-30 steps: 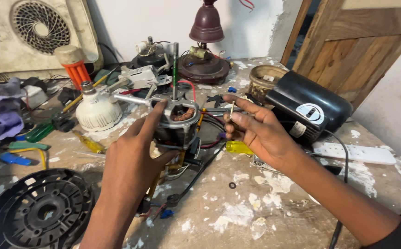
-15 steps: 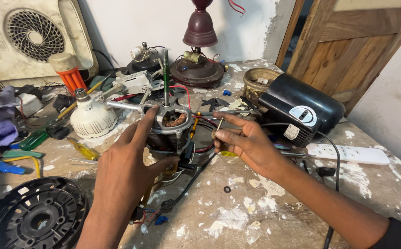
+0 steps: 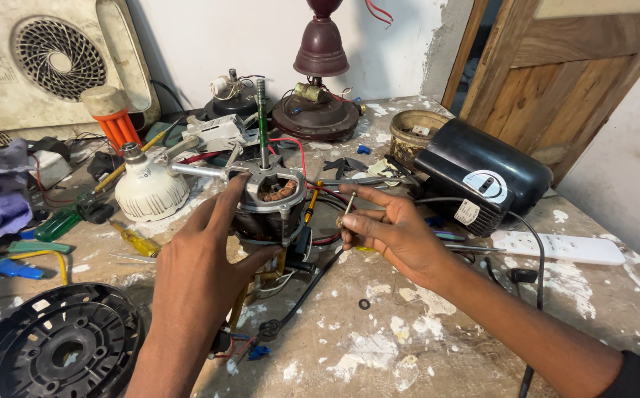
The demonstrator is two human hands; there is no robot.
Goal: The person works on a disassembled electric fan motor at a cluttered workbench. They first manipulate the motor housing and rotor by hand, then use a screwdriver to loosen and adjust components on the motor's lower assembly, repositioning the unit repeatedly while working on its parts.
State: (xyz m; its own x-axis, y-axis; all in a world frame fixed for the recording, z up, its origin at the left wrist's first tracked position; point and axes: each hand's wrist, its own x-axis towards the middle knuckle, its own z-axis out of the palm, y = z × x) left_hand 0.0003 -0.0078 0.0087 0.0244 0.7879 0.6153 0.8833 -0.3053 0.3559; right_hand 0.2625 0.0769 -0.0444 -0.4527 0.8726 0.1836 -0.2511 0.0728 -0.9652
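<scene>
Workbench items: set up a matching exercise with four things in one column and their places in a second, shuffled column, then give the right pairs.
Things:
1. fan motor
2. small screw
3. white remote control
4. round black cover

Places:
A. bottom left corner of the bench
B. pinched in the fingers of the right hand
C. lying flat at the right, beside the black motor housing
D. middle of the bench, under the fingers of the left hand

Pairs: 1-D, 2-B, 3-C, 4-A
</scene>
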